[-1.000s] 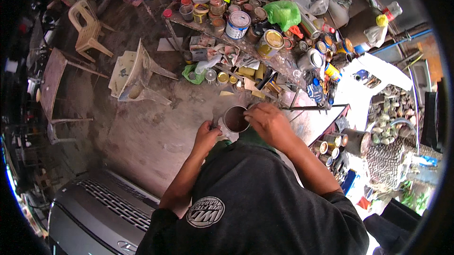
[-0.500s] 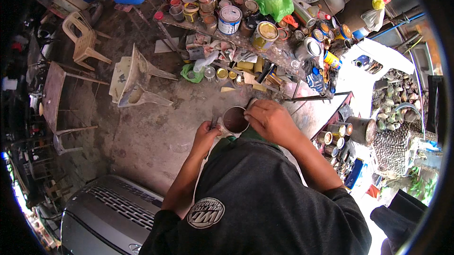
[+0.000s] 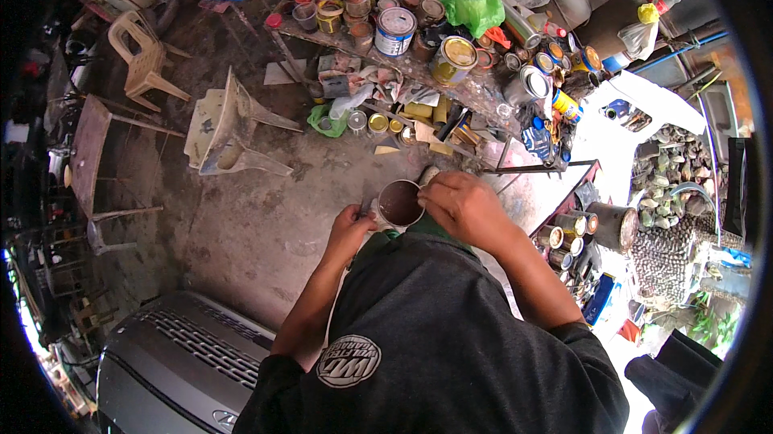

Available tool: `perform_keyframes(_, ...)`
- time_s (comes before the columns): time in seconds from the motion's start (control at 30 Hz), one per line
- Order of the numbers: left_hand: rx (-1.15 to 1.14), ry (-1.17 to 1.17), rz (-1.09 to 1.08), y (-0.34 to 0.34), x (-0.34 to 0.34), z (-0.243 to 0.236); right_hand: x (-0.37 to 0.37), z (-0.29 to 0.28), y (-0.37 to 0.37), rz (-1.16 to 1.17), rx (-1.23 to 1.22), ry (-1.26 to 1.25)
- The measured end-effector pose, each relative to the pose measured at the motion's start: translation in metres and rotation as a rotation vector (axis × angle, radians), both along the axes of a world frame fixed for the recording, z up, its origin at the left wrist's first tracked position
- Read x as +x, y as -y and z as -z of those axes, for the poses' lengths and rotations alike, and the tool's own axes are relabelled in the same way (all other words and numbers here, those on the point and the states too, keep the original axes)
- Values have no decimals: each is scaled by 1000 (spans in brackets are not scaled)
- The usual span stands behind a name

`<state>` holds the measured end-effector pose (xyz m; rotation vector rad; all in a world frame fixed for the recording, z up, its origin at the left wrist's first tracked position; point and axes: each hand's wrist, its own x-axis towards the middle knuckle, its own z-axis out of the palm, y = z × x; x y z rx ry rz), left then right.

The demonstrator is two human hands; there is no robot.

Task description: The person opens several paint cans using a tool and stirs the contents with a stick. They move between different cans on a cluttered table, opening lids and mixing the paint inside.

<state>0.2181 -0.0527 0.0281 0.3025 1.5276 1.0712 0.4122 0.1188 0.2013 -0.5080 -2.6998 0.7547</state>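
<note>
A round cup with a pale rim and dark brown inside is held in front of my body. My left hand is closed at its left side. Between that thumb and the cup a narrow grey piece sticks up, too small to name. My right hand is closed over the cup's right rim, back of the hand upward. Its fingertips point down at the rim, and whatever they grip is hidden beneath them.
Ahead stands a cluttered workbench with paint cans and a green plastic bag. Plastic chairs stand on the concrete floor to the left. A grey car part with a grille lies lower left. More cans sit at right.
Both hands and the cup keep nearly the same place. The view has shifted slightly, so the surroundings sit a little differently in the picture.
</note>
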Motion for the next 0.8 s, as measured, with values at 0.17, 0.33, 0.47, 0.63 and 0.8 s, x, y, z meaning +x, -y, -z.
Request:
perform_keyframes(0.17, -4, 23, -20, 3, 3, -1, 0, 1, 6, -64, -80, -20)
perform_keyframes(0.33, -6, 13, -15, 3, 5, -6, 0, -2, 5, -43, -35, -51)
perform_keyframes(0.47, 9, -17, -11, 5, 5, -6, 4, 2, 12, -60, -61, -33)
perform_keyframes(0.63, -4, -2, -35, 4, 9, -8, 6, 3, 17, -23, -99, -96)
perform_keyframes(0.8, 4, -29, -38, 7, 8, 3, 11, 6, 11, 18, -48, 8)
